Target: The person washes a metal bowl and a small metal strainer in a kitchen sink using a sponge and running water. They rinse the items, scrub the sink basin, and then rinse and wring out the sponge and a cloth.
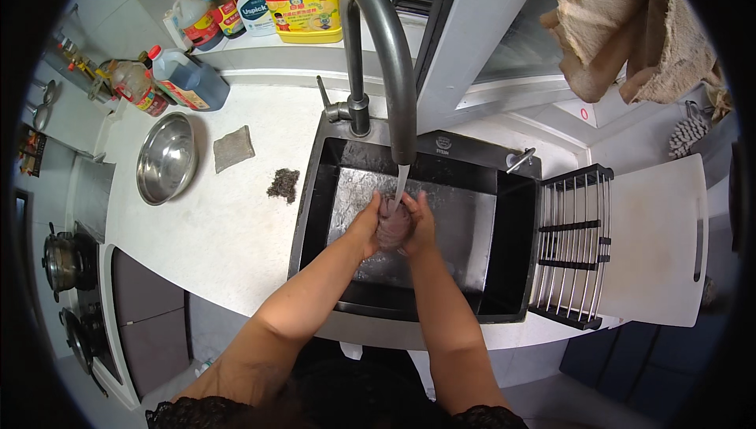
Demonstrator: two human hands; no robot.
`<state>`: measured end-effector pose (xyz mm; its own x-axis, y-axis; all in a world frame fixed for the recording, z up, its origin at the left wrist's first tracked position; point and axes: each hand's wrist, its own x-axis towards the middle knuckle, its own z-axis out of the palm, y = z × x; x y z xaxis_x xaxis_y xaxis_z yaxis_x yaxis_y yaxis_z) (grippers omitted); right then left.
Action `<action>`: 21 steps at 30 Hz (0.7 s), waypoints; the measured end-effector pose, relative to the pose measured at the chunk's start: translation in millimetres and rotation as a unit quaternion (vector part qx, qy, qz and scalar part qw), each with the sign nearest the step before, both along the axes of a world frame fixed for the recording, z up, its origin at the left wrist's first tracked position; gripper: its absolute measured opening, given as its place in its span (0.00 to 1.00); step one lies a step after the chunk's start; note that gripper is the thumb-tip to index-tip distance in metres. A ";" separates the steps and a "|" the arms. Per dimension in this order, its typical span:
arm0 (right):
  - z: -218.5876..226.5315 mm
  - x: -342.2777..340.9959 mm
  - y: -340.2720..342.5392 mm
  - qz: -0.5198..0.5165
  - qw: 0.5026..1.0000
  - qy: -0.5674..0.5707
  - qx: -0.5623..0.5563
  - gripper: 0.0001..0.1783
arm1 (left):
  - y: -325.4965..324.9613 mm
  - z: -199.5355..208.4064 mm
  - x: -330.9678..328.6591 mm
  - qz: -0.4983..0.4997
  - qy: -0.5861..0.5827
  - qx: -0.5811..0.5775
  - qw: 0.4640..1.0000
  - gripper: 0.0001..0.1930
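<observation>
My left hand [366, 228] and my right hand [420, 224] hold a bunched, wet greyish-pink cloth [393, 228] between them over the black sink [315, 216]. Fingers curl around it from both sides. Water [402, 184] runs from the grey gooseneck faucet [403, 90] onto the cloth and my fingertips. The basin floor below is wet and shiny. Part of the cloth is hidden behind my fingers.
On the white counter to the left are a steel bowl [167, 158], a folded grey cloth [235, 149] and a dark scouring pad [283, 185]. Bottles and a yellow jug [305, 4] stand behind. At right lie a roll-up rack [572, 244] and white cutting board [657, 240].
</observation>
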<state>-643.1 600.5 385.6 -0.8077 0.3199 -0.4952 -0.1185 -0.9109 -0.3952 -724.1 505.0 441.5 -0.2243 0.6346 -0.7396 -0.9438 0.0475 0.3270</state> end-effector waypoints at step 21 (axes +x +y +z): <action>6.1 -8.7 -41.1 0.001 0.804 -0.321 0.501 0.21 | 7.7 -43.7 26.7 0.105 0.240 -0.180 0.948 0.18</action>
<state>-651.8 559.5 391.7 -0.4887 0.8176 -0.3045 0.4039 -0.0973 -0.9096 -697.4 512.7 397.8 -0.6825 0.2653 -0.6810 -0.6920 0.0652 0.7189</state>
